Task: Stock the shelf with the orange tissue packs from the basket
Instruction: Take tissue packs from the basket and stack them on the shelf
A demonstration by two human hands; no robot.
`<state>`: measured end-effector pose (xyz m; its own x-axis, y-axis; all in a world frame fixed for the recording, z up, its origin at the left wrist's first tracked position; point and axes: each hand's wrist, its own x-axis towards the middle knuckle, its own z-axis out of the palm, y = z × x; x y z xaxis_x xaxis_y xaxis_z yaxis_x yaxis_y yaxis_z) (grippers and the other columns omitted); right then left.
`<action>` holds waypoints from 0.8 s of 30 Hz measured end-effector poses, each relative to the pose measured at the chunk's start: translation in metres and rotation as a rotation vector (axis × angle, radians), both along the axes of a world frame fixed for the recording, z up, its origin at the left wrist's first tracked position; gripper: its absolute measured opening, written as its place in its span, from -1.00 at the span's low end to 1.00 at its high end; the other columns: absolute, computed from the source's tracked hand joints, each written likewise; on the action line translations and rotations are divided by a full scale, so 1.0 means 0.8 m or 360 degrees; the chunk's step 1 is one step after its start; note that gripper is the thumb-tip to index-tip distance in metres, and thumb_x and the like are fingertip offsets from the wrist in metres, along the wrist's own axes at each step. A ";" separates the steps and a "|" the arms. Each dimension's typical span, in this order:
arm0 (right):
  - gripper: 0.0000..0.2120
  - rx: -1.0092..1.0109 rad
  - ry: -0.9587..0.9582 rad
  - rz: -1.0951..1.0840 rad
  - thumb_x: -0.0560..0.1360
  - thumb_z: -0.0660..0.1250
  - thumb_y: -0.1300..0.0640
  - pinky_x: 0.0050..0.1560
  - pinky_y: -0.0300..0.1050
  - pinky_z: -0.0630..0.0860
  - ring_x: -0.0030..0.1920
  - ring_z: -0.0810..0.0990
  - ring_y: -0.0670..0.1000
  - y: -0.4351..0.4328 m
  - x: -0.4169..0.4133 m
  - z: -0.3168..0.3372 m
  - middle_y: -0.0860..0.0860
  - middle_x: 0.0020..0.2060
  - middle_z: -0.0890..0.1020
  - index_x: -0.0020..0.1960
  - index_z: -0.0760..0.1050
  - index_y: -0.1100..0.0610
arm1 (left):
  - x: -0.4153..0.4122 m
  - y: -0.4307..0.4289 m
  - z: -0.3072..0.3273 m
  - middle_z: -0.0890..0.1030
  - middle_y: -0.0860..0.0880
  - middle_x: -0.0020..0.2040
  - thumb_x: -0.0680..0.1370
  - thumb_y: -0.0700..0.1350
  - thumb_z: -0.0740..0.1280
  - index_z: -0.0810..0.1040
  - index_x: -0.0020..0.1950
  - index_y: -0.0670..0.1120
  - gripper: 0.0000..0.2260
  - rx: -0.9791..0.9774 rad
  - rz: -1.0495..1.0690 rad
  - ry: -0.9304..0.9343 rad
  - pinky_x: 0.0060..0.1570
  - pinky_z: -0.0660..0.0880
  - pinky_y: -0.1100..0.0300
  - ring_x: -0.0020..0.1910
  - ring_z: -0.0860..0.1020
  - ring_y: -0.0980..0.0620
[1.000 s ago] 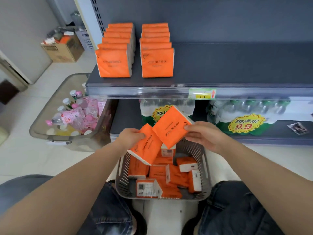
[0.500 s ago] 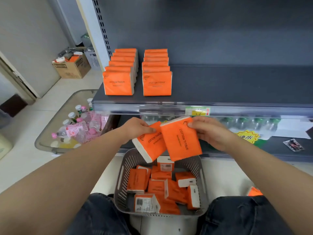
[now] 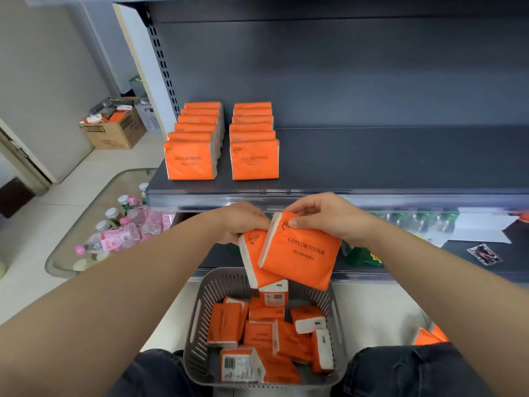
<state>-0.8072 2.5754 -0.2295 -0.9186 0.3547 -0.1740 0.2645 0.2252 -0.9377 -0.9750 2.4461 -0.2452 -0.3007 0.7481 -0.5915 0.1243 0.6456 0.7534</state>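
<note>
Just above the basket (image 3: 200, 319), in front of the shelf (image 3: 386, 159) edge, each hand has one orange tissue pack. The left hand (image 3: 240, 222) grips the left pack (image 3: 252, 253) by its top end, fingers curled over it. The right hand (image 3: 326, 219) pinches the right pack (image 3: 300, 256) at its upper corner, thumb on the printed face. The two packs overlap, right one in front, both tilted and hanging over the basket's far rim. So I'd call this the carry step: picked up, not placed yet. The shelf already has a left row (image 3: 190, 160) and a right row (image 3: 254, 160) standing upright, labels facing out, with a big bare stretch to their right. The loose packs (image 3: 257, 336) are piled every which way in the basket, so plenty is left to do. Next move, I reckon: lift both over the shelf lip, turn them upright with the label forward, and set them beside the right row to start a new one, without knocking the front packs over.
</note>
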 end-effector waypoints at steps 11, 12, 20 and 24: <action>-0.84 -0.0029 0.0004 -0.0114 0.42 0.47 0.16 -0.08 -0.11 0.62 -0.13 0.69 0.00 0.015 -0.006 -0.004 0.04 -0.15 0.71 0.00 0.63 0.08 | 0.005 0.004 0.011 0.70 -0.06 0.04 0.34 0.31 0.36 0.59 0.19 -0.08 -0.41 0.0141 -0.0032 -0.0368 0.00 0.59 0.11 0.02 0.67 0.00; -0.84 -0.0029 0.0004 -0.0124 0.41 0.47 0.17 -0.06 -0.09 0.62 -0.13 0.69 0.01 0.016 -0.008 -0.003 0.05 -0.14 0.71 -0.01 0.63 0.09 | 0.007 0.004 0.012 0.69 -0.06 0.09 0.36 0.25 0.39 0.56 0.23 -0.07 -0.43 0.0149 -0.0114 -0.0331 0.06 0.59 0.09 0.07 0.66 -0.01; -0.85 0.0091 0.0116 -0.0213 0.38 0.50 0.13 -0.10 -0.16 0.56 -0.16 0.64 -0.07 0.039 -0.016 0.014 0.00 -0.16 0.67 -0.08 0.61 0.02 | 0.004 0.027 0.029 0.67 -0.07 0.12 0.44 -0.03 0.48 0.53 0.26 -0.09 -0.58 0.0257 -0.0131 -0.0003 0.09 0.57 0.08 0.08 0.65 -0.03; -0.73 0.0093 0.0176 -0.0338 0.38 0.50 0.07 -0.05 -0.17 0.54 -0.04 0.59 -0.09 0.063 -0.007 0.019 -0.06 -0.01 0.61 0.06 0.56 -0.04 | -0.004 0.039 0.042 0.67 -0.07 0.12 0.40 -0.01 0.50 0.55 0.25 -0.09 -0.55 0.0367 -0.0029 -0.0053 0.17 0.54 0.02 0.10 0.64 -0.04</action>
